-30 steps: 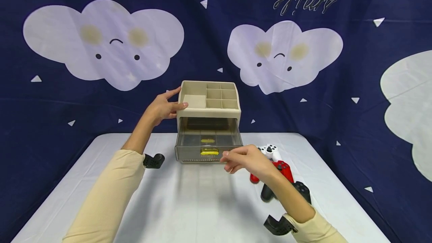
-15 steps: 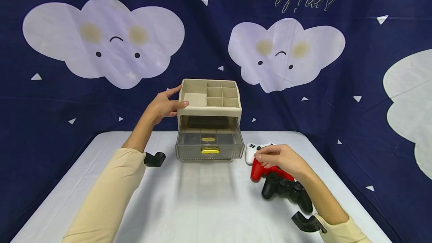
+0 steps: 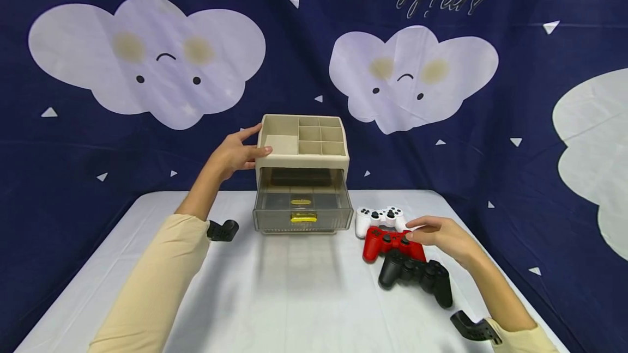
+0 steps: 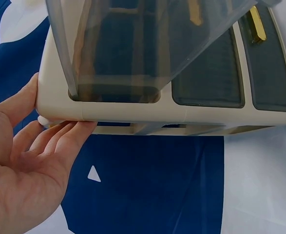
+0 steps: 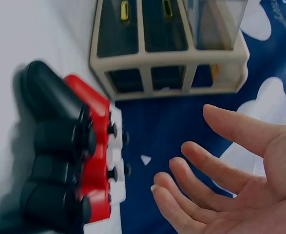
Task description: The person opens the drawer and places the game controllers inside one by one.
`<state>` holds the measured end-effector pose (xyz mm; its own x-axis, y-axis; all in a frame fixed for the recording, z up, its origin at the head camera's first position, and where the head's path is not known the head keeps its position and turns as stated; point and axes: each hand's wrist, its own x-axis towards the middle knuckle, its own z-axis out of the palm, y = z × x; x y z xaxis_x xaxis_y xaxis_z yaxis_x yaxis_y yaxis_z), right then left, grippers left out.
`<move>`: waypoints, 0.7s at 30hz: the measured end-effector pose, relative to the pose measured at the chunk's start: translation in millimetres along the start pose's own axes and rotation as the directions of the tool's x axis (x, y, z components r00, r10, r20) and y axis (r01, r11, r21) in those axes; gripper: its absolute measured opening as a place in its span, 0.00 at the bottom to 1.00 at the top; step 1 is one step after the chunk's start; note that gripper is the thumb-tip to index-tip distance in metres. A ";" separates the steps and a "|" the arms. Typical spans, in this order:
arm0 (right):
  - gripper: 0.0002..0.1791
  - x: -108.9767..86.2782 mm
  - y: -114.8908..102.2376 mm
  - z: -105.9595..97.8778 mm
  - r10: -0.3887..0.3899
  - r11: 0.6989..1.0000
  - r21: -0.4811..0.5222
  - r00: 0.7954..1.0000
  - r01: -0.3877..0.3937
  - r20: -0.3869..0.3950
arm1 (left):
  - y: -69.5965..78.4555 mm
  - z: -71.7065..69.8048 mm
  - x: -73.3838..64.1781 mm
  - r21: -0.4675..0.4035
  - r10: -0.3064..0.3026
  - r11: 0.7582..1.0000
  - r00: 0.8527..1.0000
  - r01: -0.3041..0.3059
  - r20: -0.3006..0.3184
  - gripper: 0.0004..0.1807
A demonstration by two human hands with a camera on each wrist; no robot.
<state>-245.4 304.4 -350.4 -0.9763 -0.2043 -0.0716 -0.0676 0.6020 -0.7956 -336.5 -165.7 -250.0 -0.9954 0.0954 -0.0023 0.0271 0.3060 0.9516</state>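
Note:
A cream desktop drawer organizer (image 3: 303, 162) stands at the back of the table, its top clear grey drawer (image 3: 303, 217) pulled out. My left hand (image 3: 234, 154) grips its upper left corner, thumb over the top edge and fingers along the side; the left wrist view shows these fingers (image 4: 60, 139) against the side frame. My right hand (image 3: 444, 237) hovers beside the game controllers, fingers relaxed and holding nothing. A white controller (image 3: 365, 221), a red controller (image 3: 375, 243) and a black controller (image 3: 414, 274) lie in an overlapping row, the right fingertips overlapping the red one's right end.
The white table (image 3: 294, 309) ends at a dark blue cloth (image 3: 304, 42) with cloud prints behind it. Open compartments (image 3: 321, 136) divide the organizer's top. A black wrist mount (image 3: 473, 327) sits at my right sleeve.
My right hand has moved from the front of the pulled-out drawer rightward, past the white controller, to the right side of the controllers. The left hand has stayed on the organizer.

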 end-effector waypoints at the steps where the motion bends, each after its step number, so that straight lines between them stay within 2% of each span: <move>1: 0.27 -0.1 3.0 -1.4 0.012 1.000 -0.014 1.000 -0.012 0.003 | -0.1 -0.2 0.0 0.000 0.000 1.000 1.000 0.000 0.001 0.47; 7: 0.29 1.0 17.4 -6.7 0.092 0.985 -0.147 0.995 -0.087 0.024 | -0.2 -0.4 -0.7 -0.001 -0.001 1.000 1.000 0.001 0.002 0.47; 10: 0.29 1.4 23.4 -8.4 0.118 0.977 -0.180 0.993 -0.112 0.023 | 0.2 -0.5 -0.9 0.001 0.002 1.000 1.000 -0.002 0.002 0.47; 21: 0.34 -4.5 44.4 -7.9 0.200 0.978 -0.090 0.972 -0.190 0.121 | -0.7 -1.9 -0.4 0.009 0.010 1.000 1.000 -0.010 0.005 0.47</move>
<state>-245.6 338.1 -380.7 -0.9380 -0.1715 -0.3011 0.1005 0.6970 -0.7100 -336.3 -167.8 -250.1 -0.9946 0.1035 0.0053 0.0377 0.3135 0.9488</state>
